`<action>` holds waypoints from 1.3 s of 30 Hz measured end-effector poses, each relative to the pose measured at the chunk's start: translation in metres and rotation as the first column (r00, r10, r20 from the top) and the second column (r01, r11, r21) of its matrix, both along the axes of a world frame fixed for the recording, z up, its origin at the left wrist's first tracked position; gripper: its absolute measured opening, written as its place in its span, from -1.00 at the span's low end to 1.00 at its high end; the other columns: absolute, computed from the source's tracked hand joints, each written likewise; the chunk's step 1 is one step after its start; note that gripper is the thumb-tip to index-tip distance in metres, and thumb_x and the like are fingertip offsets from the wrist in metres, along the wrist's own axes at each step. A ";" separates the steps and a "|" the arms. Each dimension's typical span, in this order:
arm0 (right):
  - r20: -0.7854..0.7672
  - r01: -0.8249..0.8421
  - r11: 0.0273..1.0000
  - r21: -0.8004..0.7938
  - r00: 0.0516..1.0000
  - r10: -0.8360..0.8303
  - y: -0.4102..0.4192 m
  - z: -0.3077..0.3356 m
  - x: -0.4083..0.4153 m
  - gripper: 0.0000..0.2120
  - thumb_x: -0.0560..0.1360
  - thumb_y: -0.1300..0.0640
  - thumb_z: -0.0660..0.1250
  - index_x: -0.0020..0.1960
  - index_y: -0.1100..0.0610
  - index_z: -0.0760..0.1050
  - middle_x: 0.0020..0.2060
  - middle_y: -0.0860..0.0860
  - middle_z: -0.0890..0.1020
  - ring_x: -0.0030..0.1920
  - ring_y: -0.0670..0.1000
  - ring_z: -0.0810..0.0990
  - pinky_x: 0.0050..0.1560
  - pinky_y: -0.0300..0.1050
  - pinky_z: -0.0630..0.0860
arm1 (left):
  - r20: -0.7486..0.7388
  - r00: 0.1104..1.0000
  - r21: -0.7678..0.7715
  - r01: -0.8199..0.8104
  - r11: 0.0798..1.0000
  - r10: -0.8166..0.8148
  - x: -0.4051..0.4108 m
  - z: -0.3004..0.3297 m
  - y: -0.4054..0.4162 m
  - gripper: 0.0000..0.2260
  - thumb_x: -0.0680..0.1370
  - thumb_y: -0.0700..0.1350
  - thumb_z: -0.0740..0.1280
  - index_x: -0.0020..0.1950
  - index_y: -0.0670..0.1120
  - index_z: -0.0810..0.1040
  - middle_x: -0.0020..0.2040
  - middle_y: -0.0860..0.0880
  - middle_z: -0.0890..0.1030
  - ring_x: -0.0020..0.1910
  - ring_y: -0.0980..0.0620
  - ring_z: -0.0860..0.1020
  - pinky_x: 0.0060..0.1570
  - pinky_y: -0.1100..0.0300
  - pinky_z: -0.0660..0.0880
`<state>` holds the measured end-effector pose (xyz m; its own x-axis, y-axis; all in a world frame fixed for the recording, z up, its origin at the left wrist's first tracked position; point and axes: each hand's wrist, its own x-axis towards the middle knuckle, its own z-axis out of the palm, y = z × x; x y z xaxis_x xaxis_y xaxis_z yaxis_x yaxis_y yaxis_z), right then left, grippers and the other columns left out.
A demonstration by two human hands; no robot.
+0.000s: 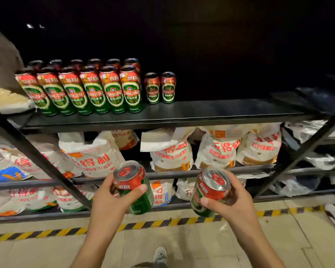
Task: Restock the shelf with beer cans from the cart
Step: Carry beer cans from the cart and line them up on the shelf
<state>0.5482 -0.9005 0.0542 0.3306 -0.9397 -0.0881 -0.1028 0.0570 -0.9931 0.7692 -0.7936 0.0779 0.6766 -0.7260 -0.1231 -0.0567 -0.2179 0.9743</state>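
Two hands each grip a can: left hand (112, 198) wraps fingers round one can (132, 187), right hand (233, 200) another can (211, 190), below the stocked shelf (220, 111)

- Back row of cans (94, 62) on the top shelf (201, 113): mostly hidden behind the front row, only dark tops visible
- Space above and behind the shelf: too dark to resolve
- Left can (133, 187): lower label covered by the left hand (112, 198), small print blurred
- Right can (211, 190): far side covered by the fingers (234, 182) of the right hand (230, 202)
- Both forearms: cut off by the bottom edge
- Shoe (160, 255): partly cut off at the bottom edge
- Flour bags (97, 157): printing blurred, upper parts hidden behind the shelf
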 end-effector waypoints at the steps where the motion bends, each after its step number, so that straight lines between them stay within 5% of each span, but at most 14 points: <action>1: 0.004 0.014 1.000 0.001 1.000 -0.014 -0.009 0.001 0.010 -0.26 -0.01 0.01 0.60 0.15 -0.16 0.50 0.03 -0.18 0.63 0.03 -0.14 0.61 0.00 -0.13 0.57 | 0.004 1.000 -0.005 0.011 1.000 -0.011 0.012 0.003 -0.012 -0.61 0.32 -0.11 0.53 0.07 0.14 0.53 -0.02 0.12 0.64 -0.01 0.20 0.57 -0.03 0.21 0.46; 6: -0.027 0.057 0.998 0.003 0.998 -0.057 -0.048 0.000 0.039 -0.26 0.04 0.07 0.60 0.20 -0.14 0.49 0.04 -0.15 0.63 0.06 -0.11 0.60 0.06 -0.07 0.57 | -0.001 0.999 -0.030 0.049 0.998 -0.049 0.043 0.009 -0.068 -0.66 0.34 -0.13 0.52 0.00 0.16 0.51 -0.09 0.17 0.61 -0.17 0.41 0.54 -0.16 0.33 0.40; 12: -0.060 0.055 0.998 -0.024 0.997 -0.056 -0.103 0.005 0.063 -0.33 0.17 0.23 0.61 0.19 -0.12 0.46 0.10 -0.09 0.60 0.13 -0.03 0.56 0.16 0.03 0.53 | 0.013 0.996 0.017 0.093 0.996 -0.093 0.057 0.007 -0.129 -0.57 0.32 -0.12 0.54 0.06 0.16 0.43 -0.07 0.21 0.55 -0.12 0.33 0.50 -0.30 0.46 0.39; 15: -0.049 0.005 0.999 -0.036 0.999 -0.006 -0.136 0.009 0.080 -0.32 0.17 0.20 0.61 0.21 -0.12 0.46 0.10 -0.09 0.60 0.11 -0.05 0.57 0.11 -0.01 0.56 | 0.022 0.993 0.055 0.113 0.992 -0.114 0.065 0.007 -0.155 -0.52 0.31 -0.09 0.54 0.15 0.11 0.44 -0.03 0.19 0.56 -0.06 0.27 0.51 -0.23 0.43 0.38; 21: -0.039 -0.107 0.988 -0.109 0.994 0.104 -0.195 0.021 0.123 -0.37 0.21 0.26 0.58 0.16 -0.15 0.46 0.04 -0.14 0.62 0.02 -0.19 0.59 -0.07 -0.27 0.56 | 0.032 0.996 0.044 0.087 0.995 -0.088 0.092 0.013 -0.201 -0.60 0.28 -0.10 0.56 0.00 0.16 0.49 -0.05 0.13 0.63 -0.07 0.25 0.57 -0.15 0.36 0.43; 33: -0.040 -0.234 0.952 -0.196 0.972 0.231 -0.271 0.015 0.186 -0.37 0.26 0.25 0.57 0.23 -0.08 0.44 0.09 -0.13 0.60 0.10 -0.16 0.58 0.08 -0.22 0.55 | 0.103 0.995 0.017 0.009 1.000 -0.011 0.121 0.001 -0.274 -0.48 0.24 0.03 0.59 0.14 0.13 0.49 -0.02 0.16 0.63 -0.01 0.19 0.58 0.09 0.10 0.53; 39: -0.070 -0.276 0.938 -0.210 0.961 0.267 -0.289 0.008 0.200 -0.37 0.27 0.24 0.57 0.25 -0.08 0.42 0.11 -0.14 0.59 0.13 -0.17 0.56 0.10 -0.27 0.53 | 0.142 0.990 0.037 -0.026 0.999 0.021 0.122 -0.003 -0.291 -0.52 0.28 0.03 0.57 0.08 0.22 0.42 -0.07 0.25 0.58 -0.07 0.32 0.54 -0.05 0.29 0.47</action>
<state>0.7483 -1.1897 0.0618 0.5759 -0.8127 0.0883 -0.1239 -0.1936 -0.9732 0.8913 -1.0841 0.0750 0.7059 -0.7063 -0.0529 -0.1875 -0.2584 0.9477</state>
